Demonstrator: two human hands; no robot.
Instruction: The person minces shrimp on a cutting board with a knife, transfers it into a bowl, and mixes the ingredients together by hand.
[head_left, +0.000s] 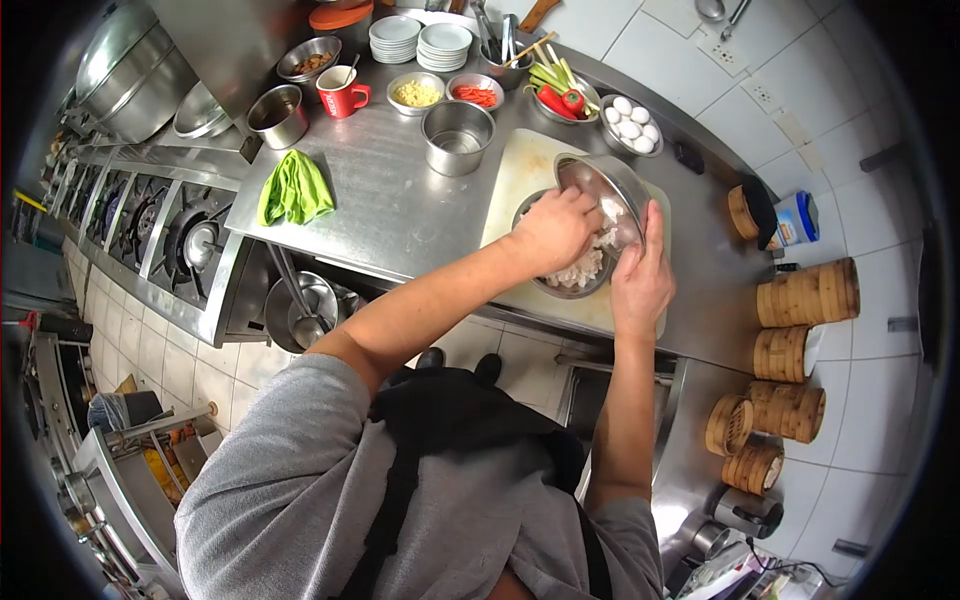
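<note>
On the white cutting board (517,165), a metal bowl of pale chopped pieces (580,272) stands under a second metal bowl (622,183), which is tilted on its side. My right hand (643,275) grips the tilted bowl by its right rim, thumb toward the opening. My left hand (560,228) reaches over the lower bowl to the mouth of the tilted one, its fingers curled inward. White pieces show beside those fingertips and inside the tilted bowl. What the left fingers hold, if anything, is hidden.
Behind the board are an empty metal pot (458,138), a bowl of eggs (632,127) and a bowl of vegetables (563,97). A green cloth (296,188) lies near the stove (190,240). Bamboo steamers (808,292) stand along the right wall.
</note>
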